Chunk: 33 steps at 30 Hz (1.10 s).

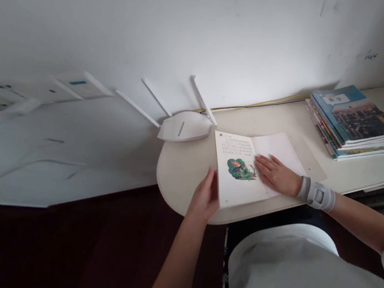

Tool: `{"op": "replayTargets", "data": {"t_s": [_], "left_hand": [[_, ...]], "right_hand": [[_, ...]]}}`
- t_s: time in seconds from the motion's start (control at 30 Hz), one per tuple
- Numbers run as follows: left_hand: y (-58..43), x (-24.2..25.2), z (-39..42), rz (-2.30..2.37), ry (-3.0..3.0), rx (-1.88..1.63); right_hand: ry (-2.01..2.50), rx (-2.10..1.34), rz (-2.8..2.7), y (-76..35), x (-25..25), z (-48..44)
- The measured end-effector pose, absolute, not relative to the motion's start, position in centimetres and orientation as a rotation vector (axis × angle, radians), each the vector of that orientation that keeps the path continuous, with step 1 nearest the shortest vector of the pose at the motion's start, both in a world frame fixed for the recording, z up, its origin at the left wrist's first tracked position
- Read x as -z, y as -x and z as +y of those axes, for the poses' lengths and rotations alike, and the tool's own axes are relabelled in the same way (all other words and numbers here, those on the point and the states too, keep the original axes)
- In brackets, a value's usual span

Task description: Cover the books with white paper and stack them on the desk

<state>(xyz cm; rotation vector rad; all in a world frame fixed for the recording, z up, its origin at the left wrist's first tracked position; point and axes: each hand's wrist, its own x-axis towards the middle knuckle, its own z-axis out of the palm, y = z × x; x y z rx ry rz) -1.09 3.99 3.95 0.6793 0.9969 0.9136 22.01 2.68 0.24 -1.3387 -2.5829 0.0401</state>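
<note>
Lying right of the open book (240, 149), a textbook (361, 114) reads "数学".

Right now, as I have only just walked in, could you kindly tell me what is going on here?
A person has an open book on the table. Their left hand is at the book's left edge, fingers partly hidden, while the right hand lies flat across the right page, fingertips near the fold. A white router and a stack of books are also on the table.

From here the open book (228, 189) hides part of the left hand (203, 198); its print (237, 147) seems too small to read.
</note>
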Motion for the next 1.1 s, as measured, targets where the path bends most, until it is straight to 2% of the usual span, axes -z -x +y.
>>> {"op": "replayTargets", "data": {"t_s": [0.13,0.27,0.5,0.83,1.1], "left_hand": [[0.8,-3.2,3.4,0.995,-1.067,-0.984],[1.6,-2.5,2.4,1.176,-1.696,-0.868],[3.7,0.6,2.1,1.287,-2.310,-0.605],[3.2,-0.6,1.9,1.503,-2.636,-0.091],[4.2,-0.4,1.9,1.430,-2.638,-0.157]], "right_hand": [[1.325,-0.063,-2.556,-22.0,-0.2,2.6],[1.304,-0.054,-2.549,-22.2,0.0,2.7],[1.314,-0.066,-2.633,-22.3,-0.2,2.6],[1.626,-0.009,-2.586,-22.4,-1.4,1.4],[1.519,-0.143,-2.623,-22.3,-0.7,1.2]]}}
